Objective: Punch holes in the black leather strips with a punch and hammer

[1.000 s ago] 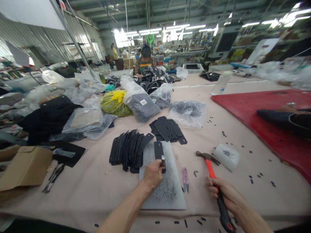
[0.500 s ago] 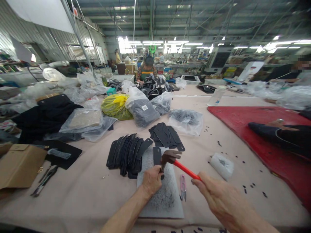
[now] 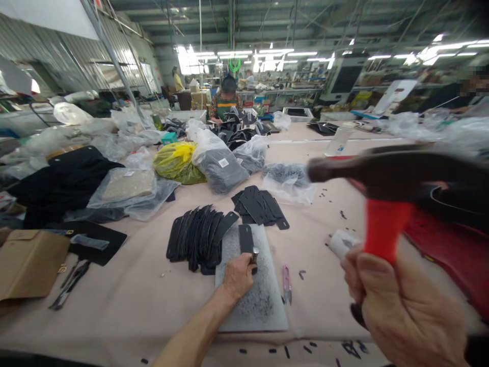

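Note:
My left hand point(image 3: 237, 278) is closed round a short metal punch point(image 3: 255, 252), upright at the lower end of a dark slotted strip point(image 3: 246, 237). That strip lies on a pale, speckled cutting board point(image 3: 263, 311). My right hand point(image 3: 405, 300) grips a claw hammer point(image 3: 387, 224) by its red handle, raised close to the camera and apart from the punch. A row of dark strips point(image 3: 194, 239) stands left of the board, and a loose pile of similar strips point(image 3: 257, 204) lies beyond it. Pink thread snips point(image 3: 286, 280) rest to the board's right.
Plastic bags with dark pieces point(image 3: 221, 171) and a yellow bag point(image 3: 178, 163) stand farther back. A brown box point(image 3: 38, 262) is at left, a red sheet point(image 3: 443, 260) at right. Small dark offcuts are scattered about. One person point(image 3: 226, 102) sits across the table; another is at far right.
My right hand has lifted the hammer from just above the punch, up and right towards the camera. My left hand still holds the punch at the strip. The view has shifted slightly.

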`<state>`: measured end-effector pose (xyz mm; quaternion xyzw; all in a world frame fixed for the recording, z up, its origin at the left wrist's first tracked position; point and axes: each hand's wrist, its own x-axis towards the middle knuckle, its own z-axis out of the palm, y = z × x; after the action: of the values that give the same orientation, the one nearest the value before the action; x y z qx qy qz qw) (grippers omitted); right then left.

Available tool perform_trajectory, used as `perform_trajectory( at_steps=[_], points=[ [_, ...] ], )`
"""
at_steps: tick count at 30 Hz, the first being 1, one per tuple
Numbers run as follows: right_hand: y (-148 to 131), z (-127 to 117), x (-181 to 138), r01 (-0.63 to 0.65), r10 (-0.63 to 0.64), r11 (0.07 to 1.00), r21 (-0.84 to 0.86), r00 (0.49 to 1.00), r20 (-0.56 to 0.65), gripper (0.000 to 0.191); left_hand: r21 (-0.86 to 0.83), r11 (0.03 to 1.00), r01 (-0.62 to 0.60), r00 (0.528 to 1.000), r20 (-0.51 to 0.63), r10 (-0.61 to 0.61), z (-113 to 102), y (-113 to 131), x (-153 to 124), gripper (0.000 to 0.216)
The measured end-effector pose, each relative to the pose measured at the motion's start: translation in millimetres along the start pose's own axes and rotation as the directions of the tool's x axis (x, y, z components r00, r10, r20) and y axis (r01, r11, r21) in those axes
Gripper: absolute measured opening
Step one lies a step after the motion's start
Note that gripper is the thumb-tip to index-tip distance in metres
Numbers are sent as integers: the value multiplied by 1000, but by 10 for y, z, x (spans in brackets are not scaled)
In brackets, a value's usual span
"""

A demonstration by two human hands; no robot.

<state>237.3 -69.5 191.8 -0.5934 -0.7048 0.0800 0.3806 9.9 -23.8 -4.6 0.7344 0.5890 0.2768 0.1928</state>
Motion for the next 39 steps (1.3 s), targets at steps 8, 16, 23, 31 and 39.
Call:
perform_trajectory(
  at_steps=[8, 16, 23, 31, 39],
  points=[
    [579, 244, -235, -104, 179, 979, -174, 846, 501, 39, 1, 1000, -25, 1000, -8, 25, 8, 4, 2, 11],
    [1683, 602, -542, -309, 451, 884, -352, 765, 460, 39, -26, 999, -38, 999, -32, 37, 37, -27, -8, 13],
    [1068, 1221, -433, 57, 36, 961, -269, 944, 327, 40, 21, 1000, -12, 1000, -1, 12, 33, -13, 2, 10],
    [575, 1949, -467, -37, 24, 999, 22, 910, 414, 46, -218, 964, 152, 980, -97, -176, -42, -32, 104, 17],
    [629, 1921, -450, -53, 30, 998, 46, 913, 407, 48, -229, 957, 176, 959, -179, -220, -289, -217, 26, 16]
  ],
)
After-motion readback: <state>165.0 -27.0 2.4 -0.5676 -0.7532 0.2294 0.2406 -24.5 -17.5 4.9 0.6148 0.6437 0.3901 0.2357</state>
